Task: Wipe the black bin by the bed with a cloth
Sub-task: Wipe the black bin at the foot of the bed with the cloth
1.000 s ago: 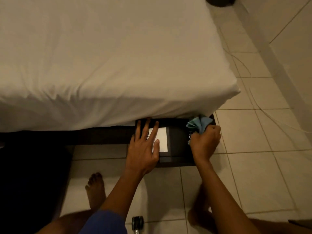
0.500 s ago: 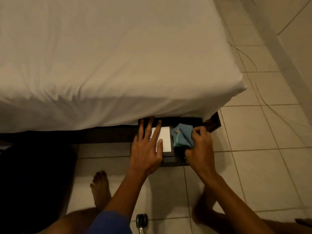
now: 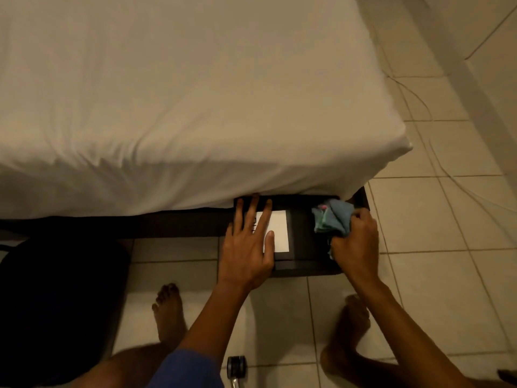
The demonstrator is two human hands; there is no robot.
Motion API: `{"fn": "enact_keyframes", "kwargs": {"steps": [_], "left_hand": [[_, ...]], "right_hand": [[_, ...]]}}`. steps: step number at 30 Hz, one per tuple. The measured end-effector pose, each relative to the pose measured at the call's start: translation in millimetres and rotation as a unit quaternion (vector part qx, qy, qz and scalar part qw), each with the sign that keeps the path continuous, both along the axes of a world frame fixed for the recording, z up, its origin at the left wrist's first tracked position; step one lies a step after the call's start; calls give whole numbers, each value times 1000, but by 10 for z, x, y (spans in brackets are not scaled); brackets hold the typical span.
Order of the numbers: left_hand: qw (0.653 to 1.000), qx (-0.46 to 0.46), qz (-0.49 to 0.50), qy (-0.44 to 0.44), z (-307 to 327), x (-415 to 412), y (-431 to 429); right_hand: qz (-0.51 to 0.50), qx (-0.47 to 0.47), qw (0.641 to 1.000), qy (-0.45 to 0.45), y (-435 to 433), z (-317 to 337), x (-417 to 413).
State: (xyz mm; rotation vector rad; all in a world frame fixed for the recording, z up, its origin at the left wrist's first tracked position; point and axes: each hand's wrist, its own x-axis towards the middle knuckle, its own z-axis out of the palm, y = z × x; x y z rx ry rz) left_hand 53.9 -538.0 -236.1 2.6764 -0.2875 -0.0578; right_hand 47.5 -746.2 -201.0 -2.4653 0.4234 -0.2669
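The black bin (image 3: 303,242) stands on the tiled floor, its far side tucked under the edge of the white bed (image 3: 179,102). A white label (image 3: 278,232) lies on its top. My left hand (image 3: 249,245) rests flat on the bin's left part, fingers spread, partly over the label. My right hand (image 3: 356,245) grips a bunched blue cloth (image 3: 333,218) and presses it on the bin's right part. The bin's far edge is hidden by the mattress.
A dark chair or bag (image 3: 58,309) fills the floor at lower left. My bare feet (image 3: 167,312) stand on the tiles in front of the bin. A small metal caster (image 3: 236,368) sits near the bottom edge. A thin cable (image 3: 436,152) runs along the floor right of the bed.
My right hand has swept the cloth from the bin's right end toward the label and back to the right. My left hand has stayed flat on the bin.
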Motion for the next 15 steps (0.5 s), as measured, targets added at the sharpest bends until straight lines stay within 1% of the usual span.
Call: {"fn": "enact_keyframes", "kwargs": {"steps": [1,2,3,4,6,7,8,10,13,14,15], "left_hand": [[1000,-2,3,0,4,7,-4],[1000,-4,4,0,6,12,-2],[1000,-6,5,1,6,7,0],[1000,-8,6,2,6,0,2],[1000,-13,5,3,10,-13,10],[1000,-15,4,3,10,-18,6],[1000,-16,4,4,7,-15,5],[1000,-21,8,-1,1,6,12],[1000,-20,5,-1,3,22,-8],[1000,-17,8,-1,9,16,-5],[1000,-16,11,1,17,10,3]], "right_hand": [[-27,-12,1000,3,68,-3,151],[-31,-24,999,6,174,10,270],[-14,-32,999,9,276,25,320],[23,-32,999,14,339,22,294],[139,-31,989,32,312,-6,16],[182,-32,982,39,234,-5,-177],[205,-28,977,45,139,14,-353],[178,-20,983,30,-47,18,-382],[57,-33,998,15,-29,-2,137],[39,-34,999,12,56,12,266],[42,-36,998,15,156,19,306]]}}
